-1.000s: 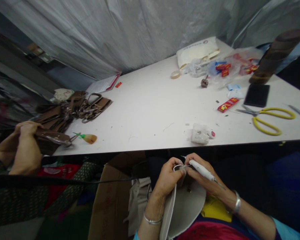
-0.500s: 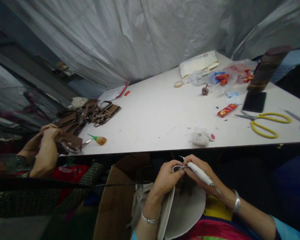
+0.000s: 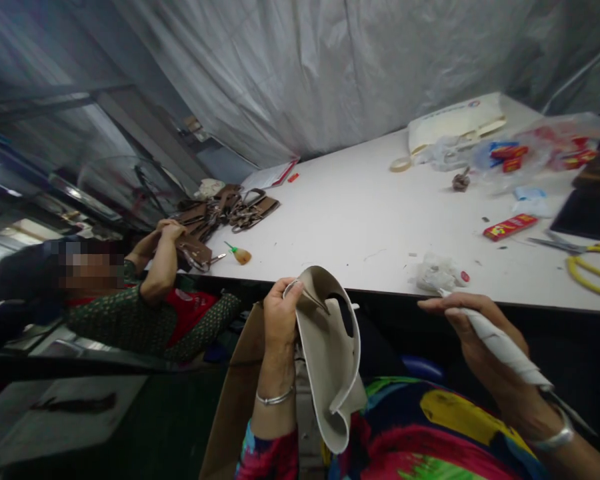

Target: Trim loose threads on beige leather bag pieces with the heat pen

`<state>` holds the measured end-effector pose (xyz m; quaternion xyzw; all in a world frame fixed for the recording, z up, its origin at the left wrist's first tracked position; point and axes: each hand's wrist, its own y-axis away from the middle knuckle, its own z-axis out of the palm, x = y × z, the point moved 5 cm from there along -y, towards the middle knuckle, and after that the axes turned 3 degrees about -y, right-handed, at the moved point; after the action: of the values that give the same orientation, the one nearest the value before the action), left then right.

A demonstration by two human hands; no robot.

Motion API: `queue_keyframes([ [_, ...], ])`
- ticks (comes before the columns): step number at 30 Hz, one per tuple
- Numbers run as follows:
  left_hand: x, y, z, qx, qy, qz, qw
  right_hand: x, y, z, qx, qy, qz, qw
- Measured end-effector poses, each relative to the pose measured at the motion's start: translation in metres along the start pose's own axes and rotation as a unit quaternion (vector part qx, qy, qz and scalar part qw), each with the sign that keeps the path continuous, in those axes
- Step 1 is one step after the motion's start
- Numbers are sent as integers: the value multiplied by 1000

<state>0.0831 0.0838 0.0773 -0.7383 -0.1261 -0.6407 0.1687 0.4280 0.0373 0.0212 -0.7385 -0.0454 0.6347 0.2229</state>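
My left hand [image 3: 279,317] pinches the upper edge of a beige, leather-like bag [image 3: 325,373]. The bag hangs tilted over my lap with its mouth spread and a cut-out dark gap near its top. Off to the right, my right hand [image 3: 493,327] is closed around a white, wrapped, pen-like tool [image 3: 505,350], index finger stretched out to the left. A thin cord trails from the tool's rear end. Its pointed tip shows just above the fingers, apart from the bag. What kind of tool it is, I cannot tell.
On the white table [image 3: 340,220] lie yellow-handled scissors [image 3: 593,260], a red box [image 3: 510,227], a crumpled plastic bag [image 3: 435,272], a tape roll [image 3: 400,165] and a glue bottle [image 3: 240,255]. At left, a co-worker [image 3: 145,300] handles brown pieces [image 3: 253,210]. A cardboard box [image 3: 235,393] stands below.
My hands have parted: the right moved right with the tool, away from the bag. My left hand moved left and up, lifting the bag. The view has turned left.
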Motion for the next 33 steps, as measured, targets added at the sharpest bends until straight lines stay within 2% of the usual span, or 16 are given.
queue_keyframes([
  [4,-17,12,-25,145,-48,67,986,-3,7,17,-97,-36,-5,995],
  [6,-27,19,-29,185,-93,91,974,-3,11,28,-147,-31,-32,988],
  [8,-36,24,-28,188,-148,108,965,-3,17,36,-188,-21,-63,980],
  [13,-53,25,-21,157,-240,132,949,-11,33,53,-304,-13,-106,947],
  [18,-63,21,-17,152,-255,125,947,-29,39,68,-371,-12,-125,920],
  [22,-66,18,-16,147,-251,111,950,-36,46,96,-460,-11,-122,880],
  [25,-67,17,-18,146,-243,100,954,-35,54,118,-508,52,-147,847],
  [27,-67,17,-23,144,-235,90,957,-29,54,125,-511,82,-159,841],
  [28,-68,17,-25,140,-231,83,959,-26,52,125,-498,88,-161,847],
  [33,-77,29,-40,109,-210,43,971,2,32,102,-373,88,-151,911],
])
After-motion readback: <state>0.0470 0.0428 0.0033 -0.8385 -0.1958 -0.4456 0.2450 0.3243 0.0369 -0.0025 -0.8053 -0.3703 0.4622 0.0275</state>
